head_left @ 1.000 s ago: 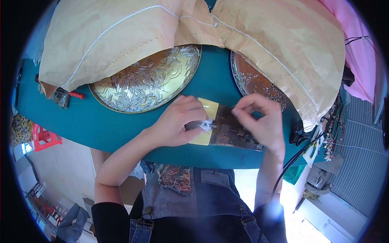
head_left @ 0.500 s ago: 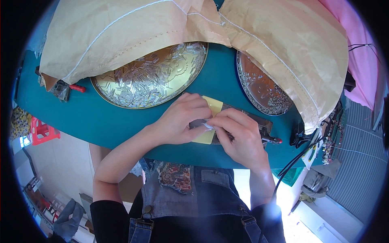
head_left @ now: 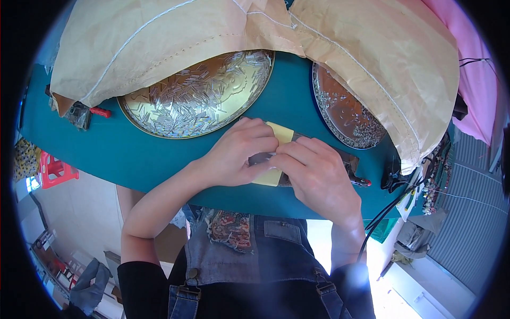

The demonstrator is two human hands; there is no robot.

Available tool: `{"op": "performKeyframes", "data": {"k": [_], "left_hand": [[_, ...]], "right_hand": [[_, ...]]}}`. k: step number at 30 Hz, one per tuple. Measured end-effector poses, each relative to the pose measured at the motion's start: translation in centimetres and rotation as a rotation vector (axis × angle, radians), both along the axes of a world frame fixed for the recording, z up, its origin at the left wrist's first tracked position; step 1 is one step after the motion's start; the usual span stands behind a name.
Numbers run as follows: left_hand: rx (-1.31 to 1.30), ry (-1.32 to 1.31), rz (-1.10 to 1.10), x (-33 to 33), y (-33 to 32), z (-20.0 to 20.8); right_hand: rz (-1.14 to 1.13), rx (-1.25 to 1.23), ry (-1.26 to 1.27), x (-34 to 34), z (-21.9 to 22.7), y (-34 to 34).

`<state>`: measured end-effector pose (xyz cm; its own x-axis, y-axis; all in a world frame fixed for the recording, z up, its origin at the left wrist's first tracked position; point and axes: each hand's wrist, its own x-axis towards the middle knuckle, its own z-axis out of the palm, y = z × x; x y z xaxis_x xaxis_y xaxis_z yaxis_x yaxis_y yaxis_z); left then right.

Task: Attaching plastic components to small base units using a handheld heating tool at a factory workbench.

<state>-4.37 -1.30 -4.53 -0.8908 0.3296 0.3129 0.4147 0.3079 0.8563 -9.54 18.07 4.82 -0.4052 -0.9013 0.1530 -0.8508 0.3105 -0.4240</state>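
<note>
My left hand (head_left: 239, 151) and my right hand (head_left: 317, 170) meet over a yellow card (head_left: 280, 132) near the table's front edge. Both have their fingers curled in a pinch, tips almost touching. A small whitish bit peeps out between the fingertips, too hidden to name. Under the card and to its right lies a dark flat piece (head_left: 346, 161), mostly covered by my right hand. Beside it sits a tool with a red tip (head_left: 364, 182).
Beyond my hands stand a gold tray (head_left: 234, 101) of clear tube beads and a dark-rimmed tray (head_left: 320, 101) with small beads, both partly under brown paper bags (head_left: 366, 58). Black cables (head_left: 390, 204) hang over the right table edge. A red stool (head_left: 56, 171) stands at left.
My right hand has turned and closed in over the left fingertips, covering most of the whitish bit seen before. My left hand has hardly moved.
</note>
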Motion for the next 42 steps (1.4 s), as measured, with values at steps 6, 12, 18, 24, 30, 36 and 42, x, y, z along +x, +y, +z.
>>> {"op": "performKeyframes", "data": {"k": [6, 12, 18, 24, 30, 36, 42], "left_hand": [[0.005, -0.009, -0.006, -0.2, 0.0, 0.4], [-0.003, -0.011, -0.019, -0.1, 0.0, 0.4], [-0.011, -0.007, -0.013, -0.2, 0.1, 0.4], [-0.015, 0.014, -0.009, -0.2, 0.1, 0.4], [-0.034, 0.005, -0.012, -0.3, 0.1, 0.4], [-0.047, -0.020, -0.021, -0.3, 0.2, 0.4], [-0.059, -0.006, -0.019, -0.3, 0.2, 0.3]], "right_hand": [[-0.177, -0.115, -0.110, 0.3, -0.2, -0.1], [-0.225, -0.234, -0.160, 1.0, -1.6, 0.6], [-0.295, -0.297, -0.101, 2.0, -2.8, 1.0], [-0.384, -0.283, 0.092, 3.9, -3.8, 1.0], [-0.418, -0.308, 0.094, 4.0, -4.6, 1.3], [-0.430, -0.324, 0.007, 3.6, -4.6, 1.6], [-0.451, -0.333, 0.024, 3.7, -4.8, 1.5]]}}
